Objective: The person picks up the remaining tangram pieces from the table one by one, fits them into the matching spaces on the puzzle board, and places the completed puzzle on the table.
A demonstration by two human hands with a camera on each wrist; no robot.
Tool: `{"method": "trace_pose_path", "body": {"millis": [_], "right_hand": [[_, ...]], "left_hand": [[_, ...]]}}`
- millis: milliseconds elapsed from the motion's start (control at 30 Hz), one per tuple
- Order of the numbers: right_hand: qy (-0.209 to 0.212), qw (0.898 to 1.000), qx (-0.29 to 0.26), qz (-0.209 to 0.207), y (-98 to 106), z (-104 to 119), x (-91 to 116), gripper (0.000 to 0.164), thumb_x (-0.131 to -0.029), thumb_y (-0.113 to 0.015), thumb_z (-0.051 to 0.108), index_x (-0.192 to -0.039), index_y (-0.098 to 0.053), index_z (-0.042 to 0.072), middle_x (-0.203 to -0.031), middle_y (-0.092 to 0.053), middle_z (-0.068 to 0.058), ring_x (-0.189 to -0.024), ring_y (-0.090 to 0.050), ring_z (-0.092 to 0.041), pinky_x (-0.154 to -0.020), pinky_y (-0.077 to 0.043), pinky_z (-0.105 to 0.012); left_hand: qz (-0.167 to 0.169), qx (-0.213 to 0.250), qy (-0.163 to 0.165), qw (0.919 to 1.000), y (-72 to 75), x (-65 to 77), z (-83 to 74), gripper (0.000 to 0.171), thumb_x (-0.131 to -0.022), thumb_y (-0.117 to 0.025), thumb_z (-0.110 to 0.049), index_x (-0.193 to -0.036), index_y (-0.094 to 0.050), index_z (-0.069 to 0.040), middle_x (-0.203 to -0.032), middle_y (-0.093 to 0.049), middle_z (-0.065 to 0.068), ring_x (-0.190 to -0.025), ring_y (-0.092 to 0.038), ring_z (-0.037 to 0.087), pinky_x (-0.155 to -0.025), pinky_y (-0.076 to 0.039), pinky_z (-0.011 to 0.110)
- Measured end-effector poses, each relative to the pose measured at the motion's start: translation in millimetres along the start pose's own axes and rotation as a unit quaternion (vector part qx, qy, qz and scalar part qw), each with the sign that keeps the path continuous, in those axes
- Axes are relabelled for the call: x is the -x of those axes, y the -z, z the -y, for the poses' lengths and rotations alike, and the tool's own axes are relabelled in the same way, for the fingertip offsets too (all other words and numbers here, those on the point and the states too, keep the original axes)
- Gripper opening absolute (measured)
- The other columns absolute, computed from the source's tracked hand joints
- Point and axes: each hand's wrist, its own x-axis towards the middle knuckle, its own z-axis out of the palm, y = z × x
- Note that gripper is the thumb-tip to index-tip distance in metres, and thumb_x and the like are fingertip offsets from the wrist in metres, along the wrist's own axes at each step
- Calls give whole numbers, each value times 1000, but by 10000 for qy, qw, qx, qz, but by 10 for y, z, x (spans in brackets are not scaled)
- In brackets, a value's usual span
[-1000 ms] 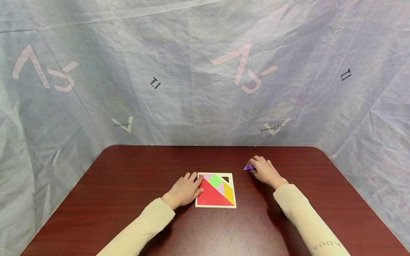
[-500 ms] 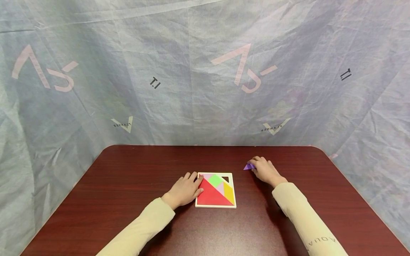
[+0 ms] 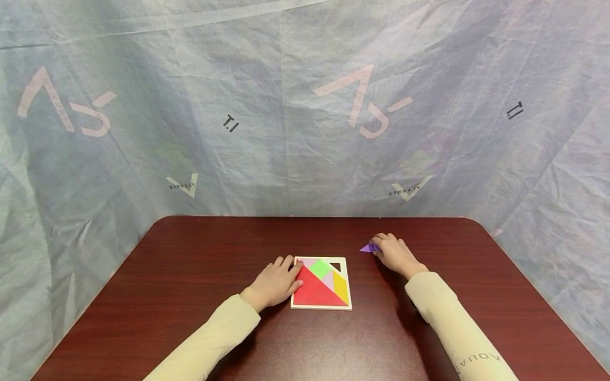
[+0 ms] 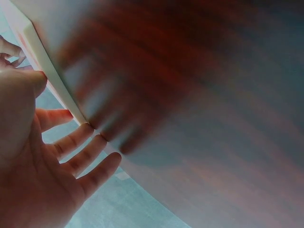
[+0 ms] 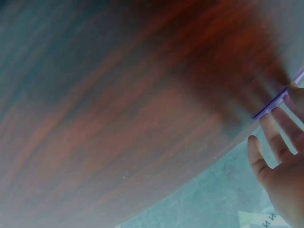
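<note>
A white-framed tangram board [image 3: 321, 307] lies flat near the middle of the table. A large red area fills its lower left, beside pink pieces, a green square [image 3: 320, 269] and a yellow parallelogram [image 3: 340, 289]. A dark gap shows in its upper right corner. My left hand [image 3: 272, 283] rests at the board's left side, thumb and forefinger over its edge, the other fingers extended. To the upper right of the board, my right hand [image 3: 395, 255] pinches a purple triangle piece [image 3: 366, 248] between thumb and fingers, low at the table. The hand covers part of that piece.
The dark red wooden table [image 3: 214, 238] has rounded far corners. Behind it and at both sides hangs a grey printed cloth [image 3: 286, 106]. Cream sleeves [image 3: 214, 333] cover both forearms.
The purple triangle has turned slightly in the right fingers, its visible tip shifting a little left and up. The left hand and the board have stayed in place.
</note>
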Motion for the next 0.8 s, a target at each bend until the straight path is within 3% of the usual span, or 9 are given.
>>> {"method": "trace_pose_path", "body": {"millis": [300, 800], "right_hand": [[53, 9999, -159, -20, -8, 17, -1, 16, -81, -65, 5, -97, -63, 5, -102, -63, -10, -90, -53, -29, -69, -45, -48], [329, 9990, 244, -151, -18, 26, 3, 14, -80, -65, 6, -94, -64, 3, -95, -62, -11, -84, -55, -30, -68, -46, -46]], "left_hand": [[74, -24, 19, 10000, -2, 0, 1, 49, -94, -43, -42, -133, -47, -13, -122, -45, 11, -106, -46, 26, -83, -45, 38], [81, -17, 17, 10000, -4, -3, 1, 50, -94, -43, -42, -134, -47, -13, -125, -45, 11, -106, -46, 26, -84, -45, 39]]}}
